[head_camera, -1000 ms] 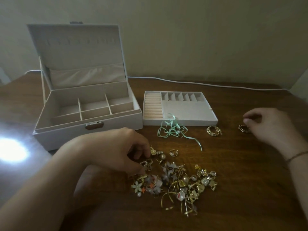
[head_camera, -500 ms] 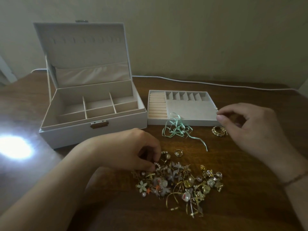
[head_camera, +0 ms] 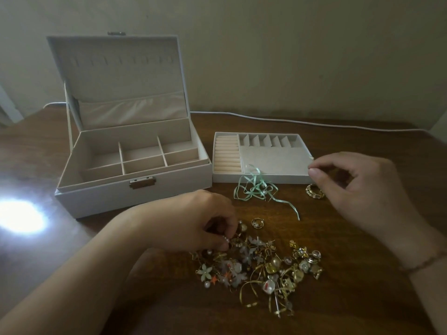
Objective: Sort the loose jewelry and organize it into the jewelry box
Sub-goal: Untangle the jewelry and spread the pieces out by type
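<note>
The white jewelry box [head_camera: 135, 187] stands open at the left with bare compartments. Its removable tray [head_camera: 271, 160] lies to the right of it. A pile of loose gold, pearl and flower jewelry [head_camera: 261, 267] covers the table in front. My left hand [head_camera: 200, 221] is at the pile's upper left edge, fingers curled, pinching a small pearl-beaded piece [head_camera: 227, 240]. My right hand [head_camera: 355, 187] hovers at the tray's front right corner with thumb and forefinger drawn together; what they hold is hidden. A gold ring [head_camera: 314, 191] lies just under that hand.
A tangled mint ribbon [head_camera: 256, 187] lies in front of the tray, and a small gold earring [head_camera: 257, 223] sits apart above the pile. A white cable [head_camera: 314, 122] runs along the back of the wooden table [head_camera: 338, 310]. Bright glare [head_camera: 19, 216] marks the left.
My right hand has moved left from a gold piece at the far right to the tray's corner. My left hand has stayed at the pile, working its fingers.
</note>
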The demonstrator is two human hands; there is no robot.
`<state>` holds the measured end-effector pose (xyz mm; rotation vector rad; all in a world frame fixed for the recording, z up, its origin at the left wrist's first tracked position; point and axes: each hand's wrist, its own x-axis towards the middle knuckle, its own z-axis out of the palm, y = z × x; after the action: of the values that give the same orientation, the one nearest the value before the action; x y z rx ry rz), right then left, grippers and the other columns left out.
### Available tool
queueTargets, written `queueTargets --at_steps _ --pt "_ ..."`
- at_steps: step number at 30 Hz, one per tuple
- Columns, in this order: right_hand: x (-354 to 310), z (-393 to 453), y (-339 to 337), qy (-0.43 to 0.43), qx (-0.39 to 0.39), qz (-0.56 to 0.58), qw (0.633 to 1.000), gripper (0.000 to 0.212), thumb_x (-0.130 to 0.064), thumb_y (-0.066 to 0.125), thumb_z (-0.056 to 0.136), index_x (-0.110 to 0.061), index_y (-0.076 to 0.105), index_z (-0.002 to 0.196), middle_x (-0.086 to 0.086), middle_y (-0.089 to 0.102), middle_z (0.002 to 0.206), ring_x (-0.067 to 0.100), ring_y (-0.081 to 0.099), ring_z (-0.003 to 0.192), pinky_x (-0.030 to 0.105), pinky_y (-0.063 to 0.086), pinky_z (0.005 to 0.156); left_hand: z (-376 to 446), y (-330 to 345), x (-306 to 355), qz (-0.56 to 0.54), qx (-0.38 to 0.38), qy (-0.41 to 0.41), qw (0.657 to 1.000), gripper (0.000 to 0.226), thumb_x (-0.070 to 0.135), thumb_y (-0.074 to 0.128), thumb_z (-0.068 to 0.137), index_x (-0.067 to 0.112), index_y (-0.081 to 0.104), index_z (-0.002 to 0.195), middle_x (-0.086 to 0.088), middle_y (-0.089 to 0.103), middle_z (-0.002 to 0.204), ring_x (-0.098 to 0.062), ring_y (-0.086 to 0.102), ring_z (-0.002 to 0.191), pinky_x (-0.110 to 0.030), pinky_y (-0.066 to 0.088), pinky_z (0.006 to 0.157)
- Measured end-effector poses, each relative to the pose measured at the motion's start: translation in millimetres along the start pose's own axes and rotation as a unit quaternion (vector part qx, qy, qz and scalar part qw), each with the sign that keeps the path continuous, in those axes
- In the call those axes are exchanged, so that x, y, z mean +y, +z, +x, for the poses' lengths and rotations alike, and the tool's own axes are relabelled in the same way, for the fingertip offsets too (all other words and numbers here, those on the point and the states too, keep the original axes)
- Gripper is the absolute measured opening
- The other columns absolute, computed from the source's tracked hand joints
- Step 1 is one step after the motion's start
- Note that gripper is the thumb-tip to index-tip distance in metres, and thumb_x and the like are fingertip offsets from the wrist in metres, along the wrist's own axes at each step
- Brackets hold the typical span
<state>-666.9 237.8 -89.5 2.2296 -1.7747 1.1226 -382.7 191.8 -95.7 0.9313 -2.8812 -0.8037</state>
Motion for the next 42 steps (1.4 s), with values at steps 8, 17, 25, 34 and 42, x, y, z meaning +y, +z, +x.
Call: queueTargets --at_steps 8,17,25,34,42 --pt "-38 -13 12 0.009 -0.115 0.181 0.977 0.030 -0.047 0.059 0.080 -0.029 0.071 0.102 -0.018 0.068 0.082 0.001 0.065 0.082 0.006 0.046 0.059 -1 -10 9 -0.283 0.160 0.024 0.945 0.013 0.019 0.076 0.080 0.016 0.069 0.090 0.001 0.072 0.078 -0.016 0.068 0.066 -0.028 0.057 0.062" --pt "-59 -23 25 0.018 -0.104 0.289 0.952 0.027 -0.039 0.070 0.076 -0.037 0.069 0.104 -0.020 0.071 0.087 0.005 0.069 0.078 0.017 0.055 0.061 7 1 20 -0.506 0.203 0.035 0.837 0.019 0.007 0.069 0.078 0.005 0.065 0.097 -0.010 0.071 0.081 -0.019 0.070 0.072 -0.026 0.059 0.068" --pt "-56 -22 29 -0.064 -0.086 0.246 0.963 0.038 -0.034 0.066 0.088 -0.033 0.060 0.126 -0.014 0.071 0.090 0.006 0.068 0.079 0.022 0.055 0.064 14 11 20 -0.554 0.182 0.037 0.812 0.022 0.020 0.081 0.076 0.014 0.070 0.094 -0.012 0.071 0.084 -0.023 0.070 0.072 -0.031 0.061 0.069" --pt "0 8 -19 0.063 0.055 0.208 0.974 0.006 -0.033 0.065 0.085 -0.031 0.066 0.090 -0.017 0.067 0.073 0.002 0.059 0.057 0.009 0.044 0.055 18 17 15 -0.367 0.302 -0.052 0.878 0.019 0.045 0.066 0.081 0.027 0.071 0.087 0.001 0.070 0.078 -0.013 0.067 0.067 -0.028 0.056 0.064" --pt "127 4 -58 0.383 0.060 0.066 0.919 0.010 -0.023 0.069 0.090 -0.013 0.071 0.089 -0.004 0.067 0.058 0.015 0.057 0.054 0.025 0.041 0.056 17 19 -6 0.031 0.295 -0.027 0.954 0.017 0.028 0.064 0.089 0.037 0.066 0.103 0.026 0.058 0.100 0.004 0.059 0.090 -0.015 0.051 0.075"
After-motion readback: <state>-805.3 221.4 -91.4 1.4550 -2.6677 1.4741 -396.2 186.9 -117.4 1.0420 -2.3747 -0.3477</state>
